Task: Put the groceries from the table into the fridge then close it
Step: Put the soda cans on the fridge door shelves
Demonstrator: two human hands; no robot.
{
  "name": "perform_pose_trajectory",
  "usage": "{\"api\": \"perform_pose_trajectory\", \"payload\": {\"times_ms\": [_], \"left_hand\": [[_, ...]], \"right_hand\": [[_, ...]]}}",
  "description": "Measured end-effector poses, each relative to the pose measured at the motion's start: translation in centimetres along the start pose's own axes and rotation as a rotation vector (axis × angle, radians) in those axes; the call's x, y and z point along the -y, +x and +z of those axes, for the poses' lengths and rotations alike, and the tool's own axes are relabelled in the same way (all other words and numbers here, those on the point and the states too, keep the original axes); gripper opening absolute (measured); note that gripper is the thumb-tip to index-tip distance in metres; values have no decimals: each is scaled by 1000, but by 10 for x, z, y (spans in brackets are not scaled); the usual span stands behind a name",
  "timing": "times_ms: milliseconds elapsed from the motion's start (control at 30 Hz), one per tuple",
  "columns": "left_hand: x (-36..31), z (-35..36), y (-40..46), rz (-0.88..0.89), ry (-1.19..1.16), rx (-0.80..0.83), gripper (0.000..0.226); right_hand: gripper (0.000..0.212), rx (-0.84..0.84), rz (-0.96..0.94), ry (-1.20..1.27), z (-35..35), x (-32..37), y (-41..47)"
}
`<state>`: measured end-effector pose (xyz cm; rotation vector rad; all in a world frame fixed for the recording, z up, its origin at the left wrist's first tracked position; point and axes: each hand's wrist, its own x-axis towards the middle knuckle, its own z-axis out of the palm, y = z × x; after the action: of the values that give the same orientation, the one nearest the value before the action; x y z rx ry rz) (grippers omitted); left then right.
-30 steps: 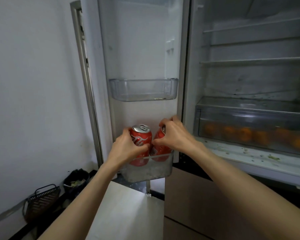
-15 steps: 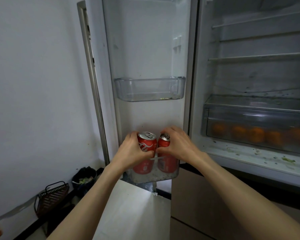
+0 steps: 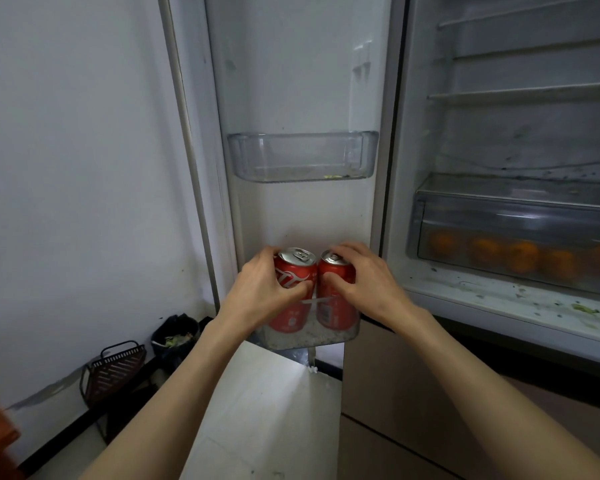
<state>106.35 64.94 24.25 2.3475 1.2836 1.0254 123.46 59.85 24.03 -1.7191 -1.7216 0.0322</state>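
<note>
Two red cans stand upright side by side in the lower door bin (image 3: 312, 336), at the centre of the frame. The left hand (image 3: 260, 292) is wrapped round the left can (image 3: 293, 289); the right hand (image 3: 364, 282) grips the right can (image 3: 335, 299). Above them hangs a clear upper door bin (image 3: 302, 157). At right, oranges (image 3: 520, 256) sit in the fridge's crisper drawer (image 3: 513, 209). A bin (image 3: 175, 337) and wire basket (image 3: 113, 372) stand on the floor, lower left.
</note>
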Motion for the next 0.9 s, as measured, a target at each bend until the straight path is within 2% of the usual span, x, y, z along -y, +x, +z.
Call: {"api": "perform_pose_trajectory", "payload": {"times_ms": [233,367,600,733,900], "left_hand": [[-6,-9,-12,64,83,49,71],[-12,-9,-21,101,77,28,66],[4,-34,-52,213,92,-2,65],[38,-71,-85,354,388,-138,59],[102,-142,-153,230,570,-148,59]], "right_hand": [[58,-25,2,22,12,-4,-11],[55,-98,-13,35,13,4,-20],[56,-213,-123,-106,9,42,-37],[59,-212,-248,-173,26,92,-50],[64,-143,-340,-192,83,169,-86]]}}
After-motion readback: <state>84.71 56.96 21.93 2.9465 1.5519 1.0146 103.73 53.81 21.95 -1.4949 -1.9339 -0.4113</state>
